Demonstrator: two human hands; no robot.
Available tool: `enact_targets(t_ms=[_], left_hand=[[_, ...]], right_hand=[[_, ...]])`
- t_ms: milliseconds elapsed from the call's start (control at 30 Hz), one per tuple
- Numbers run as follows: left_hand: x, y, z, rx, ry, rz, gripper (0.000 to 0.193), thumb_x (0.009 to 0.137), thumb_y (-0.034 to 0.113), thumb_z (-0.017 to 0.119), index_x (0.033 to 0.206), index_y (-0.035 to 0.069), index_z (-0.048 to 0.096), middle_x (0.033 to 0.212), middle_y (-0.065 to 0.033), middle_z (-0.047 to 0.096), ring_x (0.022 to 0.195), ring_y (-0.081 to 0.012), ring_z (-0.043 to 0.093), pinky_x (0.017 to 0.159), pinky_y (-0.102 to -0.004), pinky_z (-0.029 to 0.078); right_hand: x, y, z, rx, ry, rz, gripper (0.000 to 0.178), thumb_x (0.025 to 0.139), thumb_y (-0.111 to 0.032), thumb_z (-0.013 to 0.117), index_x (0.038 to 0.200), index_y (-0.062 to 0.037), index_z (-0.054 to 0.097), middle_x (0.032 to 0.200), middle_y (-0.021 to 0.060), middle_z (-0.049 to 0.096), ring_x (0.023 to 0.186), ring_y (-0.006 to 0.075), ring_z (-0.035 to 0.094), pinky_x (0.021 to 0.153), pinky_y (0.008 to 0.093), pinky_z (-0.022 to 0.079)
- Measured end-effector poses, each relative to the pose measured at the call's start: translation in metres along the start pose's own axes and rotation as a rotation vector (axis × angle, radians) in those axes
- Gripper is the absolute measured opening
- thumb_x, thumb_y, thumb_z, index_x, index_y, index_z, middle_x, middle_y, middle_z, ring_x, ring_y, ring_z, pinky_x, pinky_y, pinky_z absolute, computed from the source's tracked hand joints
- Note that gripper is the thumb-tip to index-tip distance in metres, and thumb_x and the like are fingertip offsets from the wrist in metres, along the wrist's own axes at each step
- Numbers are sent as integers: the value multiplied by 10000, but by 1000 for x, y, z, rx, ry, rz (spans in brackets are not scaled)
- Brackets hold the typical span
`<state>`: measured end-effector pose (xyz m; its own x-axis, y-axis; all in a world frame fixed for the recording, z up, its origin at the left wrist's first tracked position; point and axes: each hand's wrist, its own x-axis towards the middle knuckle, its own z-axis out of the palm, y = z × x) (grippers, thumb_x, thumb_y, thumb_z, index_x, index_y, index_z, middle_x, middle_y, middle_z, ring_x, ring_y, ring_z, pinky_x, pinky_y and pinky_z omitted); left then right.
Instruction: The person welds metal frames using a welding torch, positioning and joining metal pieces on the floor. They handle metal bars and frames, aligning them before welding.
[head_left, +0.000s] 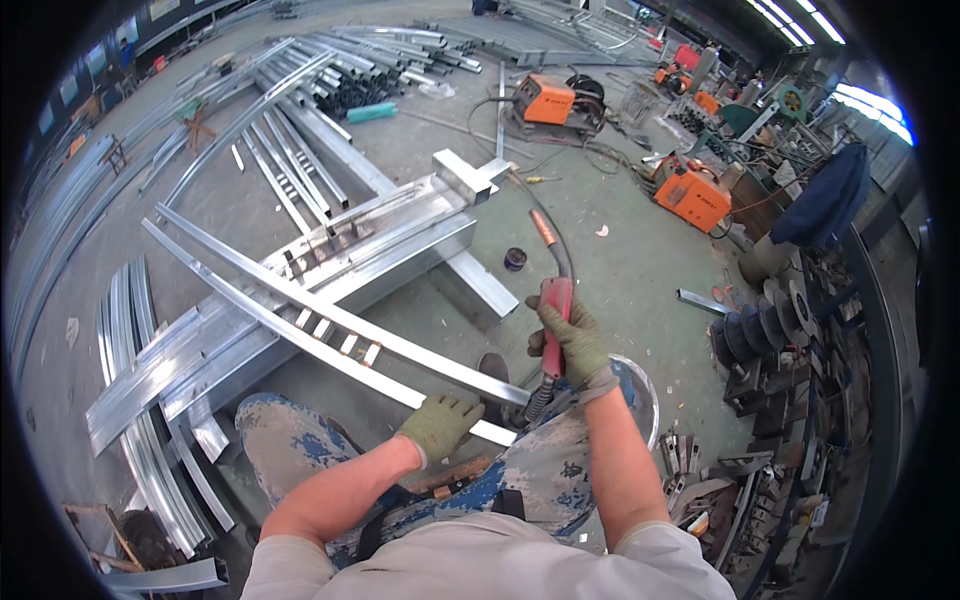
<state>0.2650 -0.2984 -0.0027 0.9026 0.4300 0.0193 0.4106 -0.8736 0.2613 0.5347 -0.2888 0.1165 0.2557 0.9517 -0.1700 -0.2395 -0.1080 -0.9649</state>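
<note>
My right hand (575, 345), in an olive work glove, is wrapped around the red handle of a welding torch (557, 300). The torch's copper-coloured nozzle points up and away, and its dark cable runs down beside my knee. My left hand (440, 428), gloved alike, grips the near end of a square steel tube (375, 380). A second steel tube (430, 350) runs alongside, with several short crosspieces (347, 345) between the two. This slightly curved pair lies across a stack of wide steel channels (330, 265). Whether the fingers reach under the tube is hidden.
Two orange welding machines (545, 101) (692, 193) stand on the floor ahead and right, with trailing cables. A small dark can (515, 259) sits beyond the torch. Steel profiles (370, 75) are piled far left; curved tubes (150, 420) lie at left. Wire spools (765, 320) line the right side.
</note>
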Motion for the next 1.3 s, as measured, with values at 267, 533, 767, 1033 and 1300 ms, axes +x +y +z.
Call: enact_targets(t_ms=[267,533,767,1033,1300], left_hand=[[-23,4,1,-30,-20,-1,541,912,291,707,1411,102,618,1280,-106,686,1209,-315,657,1058,-486,484],[-34,17,-13,-92,78,20,569,903,308,731,1406,70,611,1408,-145,643,1351,-344,578,1186,-505,415],[-34,31,-69,-537,418,-175,548,897,205,783,1396,33,635,1295,-232,695,1186,-405,680,1033,-468,546],[-41,79,-263,-671,857,185,433,974,204,727,1314,-56,661,1270,-233,713,1194,-347,697,1013,-484,563],[-32,122,-320,-145,1052,536,386,930,149,724,1251,-60,682,1201,-222,728,1120,-335,716,950,-464,575]], right_hand=[[11,2,-3,-44,47,-113,394,1023,-227,757,1351,-47,635,1073,60,733,665,150,671,565,339,547],[41,48,-6,-82,153,-37,411,994,-243,783,1351,-83,658,864,17,680,595,128,632,521,313,506],[38,57,-9,-89,162,8,461,988,-224,778,1412,-103,641,888,24,687,588,136,638,514,325,509],[37,66,-19,-90,181,15,535,977,-211,786,1455,-60,598,918,41,692,572,147,631,501,331,504],[41,62,-16,-123,156,19,526,969,-213,790,1433,-52,600,891,43,682,572,141,625,492,316,491]])
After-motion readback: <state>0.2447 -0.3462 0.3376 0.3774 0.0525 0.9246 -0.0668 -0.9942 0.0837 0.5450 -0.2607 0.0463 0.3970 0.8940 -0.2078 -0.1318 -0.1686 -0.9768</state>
